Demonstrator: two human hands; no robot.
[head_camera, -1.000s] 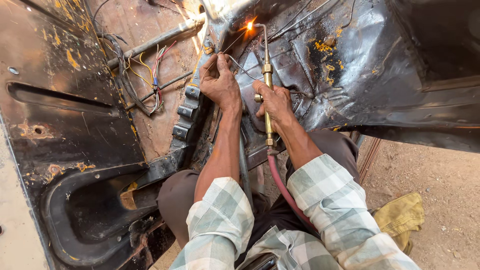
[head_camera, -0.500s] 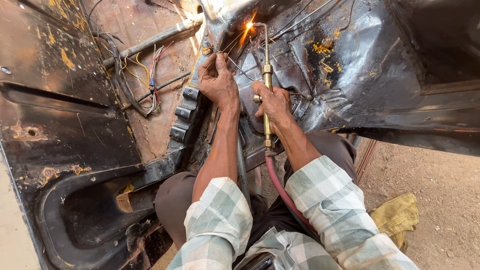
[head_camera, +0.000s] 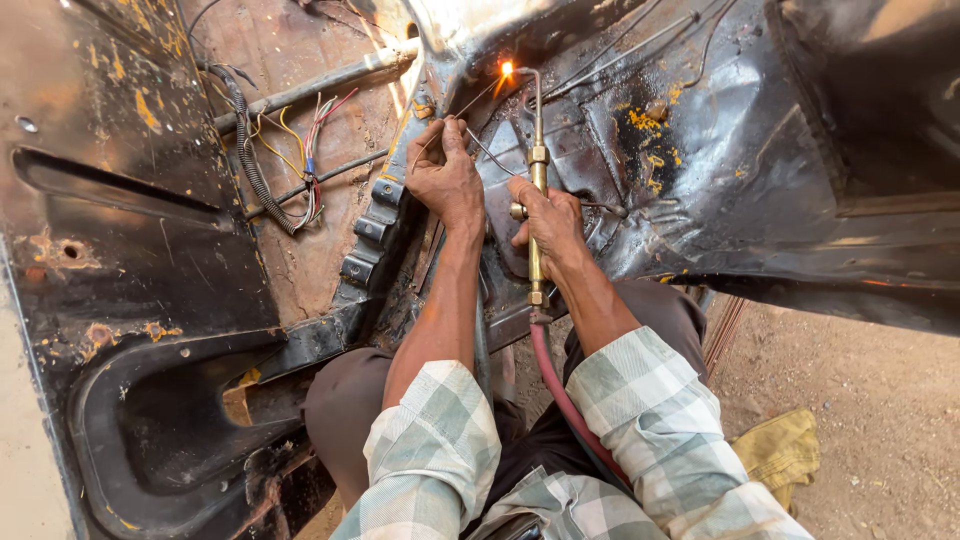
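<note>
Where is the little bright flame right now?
In the head view, the small orange flame burns top centre at the bent tip of the brass torch in the right hand, against the black metal panel.

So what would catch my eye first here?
The bright orange flame near the top centre, at the tip of the slim brass torch gripped by the right hand. Beside it, the left hand holds a thin wire rod against the blackened, rust-flecked sheet-metal panel.
</note>
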